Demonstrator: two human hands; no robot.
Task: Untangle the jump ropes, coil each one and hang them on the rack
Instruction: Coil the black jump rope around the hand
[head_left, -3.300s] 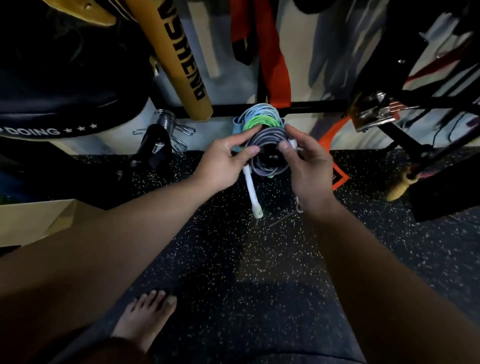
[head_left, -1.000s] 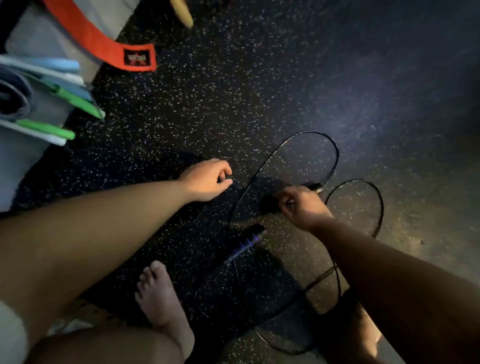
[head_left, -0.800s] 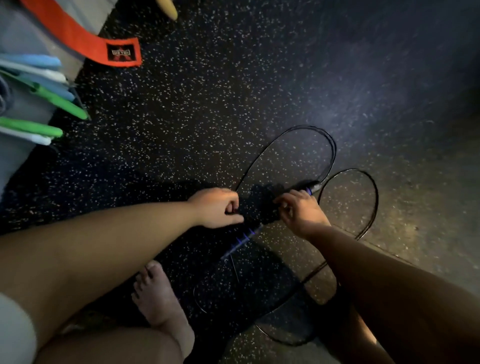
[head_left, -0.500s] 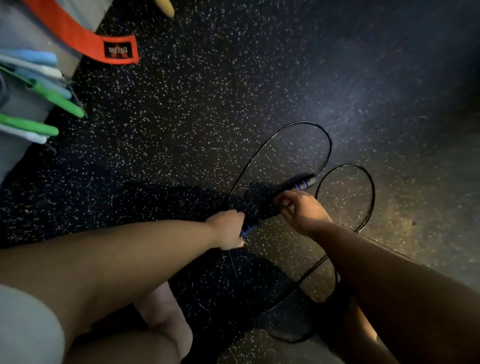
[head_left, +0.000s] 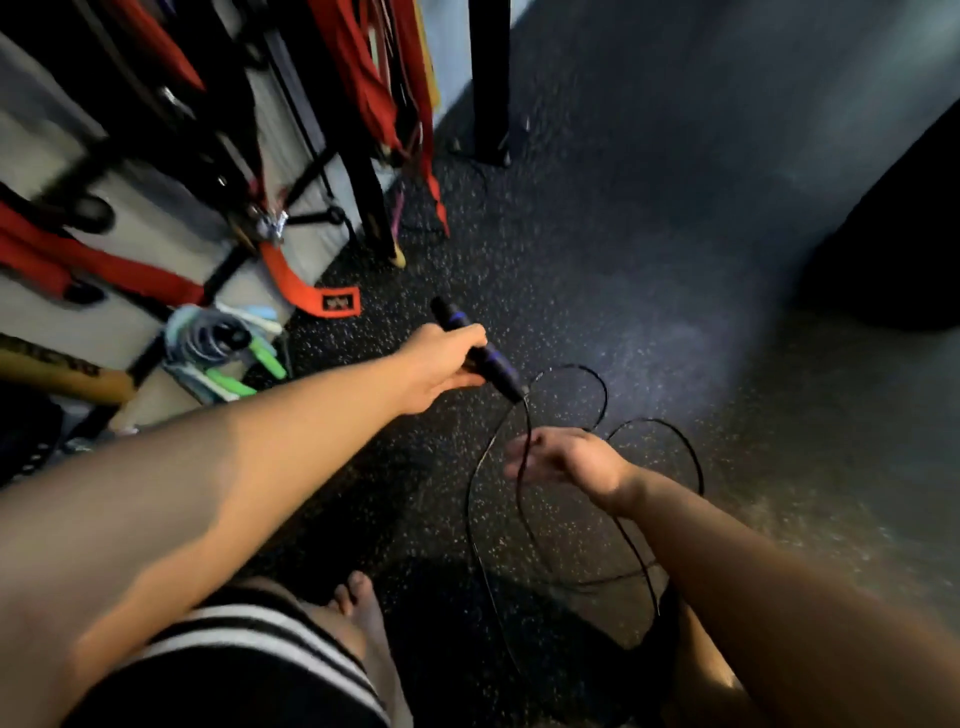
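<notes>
A thin black jump rope (head_left: 597, 395) lies in loose loops on the speckled floor. My left hand (head_left: 441, 364) is closed around its black grip with blue rings (head_left: 493, 366) and holds it off the floor. Two strands of cord drop from the grip's lower end. My right hand (head_left: 566, 460) is lower and to the right, blurred, fingers spread, with one strand crossing its fingertips. Several coiled ropes (head_left: 208, 338) in grey, pale blue and green hang on the rack (head_left: 228, 265) at the left.
Red and orange straps (head_left: 322, 296) hang from the rack and reach the floor. A yellow padded bat (head_left: 62, 369) leans at the far left. A black post (head_left: 488, 78) stands at the top, a dark bulky object (head_left: 893, 234) at the right. My bare foot (head_left: 358, 603) is below.
My left hand has closed on the grip and raised it off the floor. My right hand has let go of the other grip and opened by the cord. The view swung toward the rack.
</notes>
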